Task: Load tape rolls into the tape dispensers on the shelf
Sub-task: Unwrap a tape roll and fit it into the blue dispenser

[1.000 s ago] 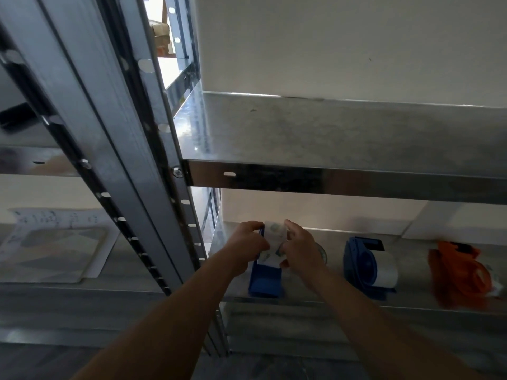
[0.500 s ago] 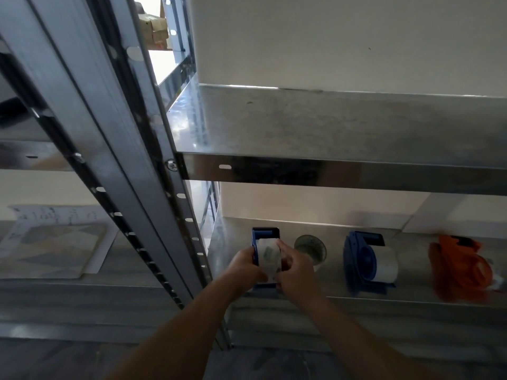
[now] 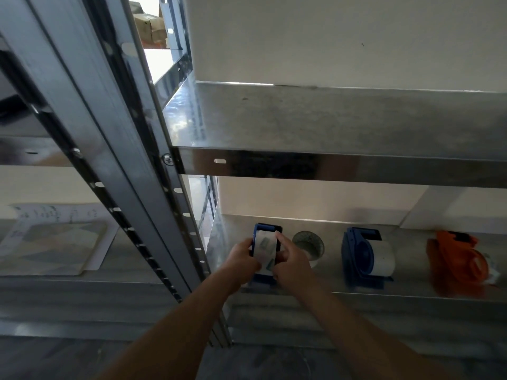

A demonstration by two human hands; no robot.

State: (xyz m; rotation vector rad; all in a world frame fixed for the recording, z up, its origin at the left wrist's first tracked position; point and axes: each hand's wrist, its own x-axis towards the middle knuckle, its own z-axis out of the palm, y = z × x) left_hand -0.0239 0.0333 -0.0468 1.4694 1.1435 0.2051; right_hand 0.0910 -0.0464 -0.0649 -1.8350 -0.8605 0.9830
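Observation:
A blue tape dispenser point(image 3: 267, 228) stands on the lower metal shelf point(image 3: 356, 294). A white tape roll point(image 3: 264, 249) sits in it. My left hand point(image 3: 241, 256) grips the dispenser's left side. From the right, my right hand point(image 3: 292, 261) holds the roll, its forefinger lying on the roll's upper edge. Further right stand a second blue dispenser point(image 3: 367, 255) with a white roll in it and an orange dispenser point(image 3: 456, 261). A loose clear tape roll point(image 3: 308, 244) lies flat just behind my right hand.
An upper metal shelf point(image 3: 329, 168) overhangs the work area. Slotted steel uprights point(image 3: 153, 187) rise at the left. Papers on a board point(image 3: 52, 242) lie on the neighbouring shelf to the left. Cardboard boxes point(image 3: 149, 27) sit high at the back.
The roll and dispenser were lifted between my hands a second ago; they now rest on the shelf. My right forefinger has slid up onto the roll's top. The view has tilted down slightly.

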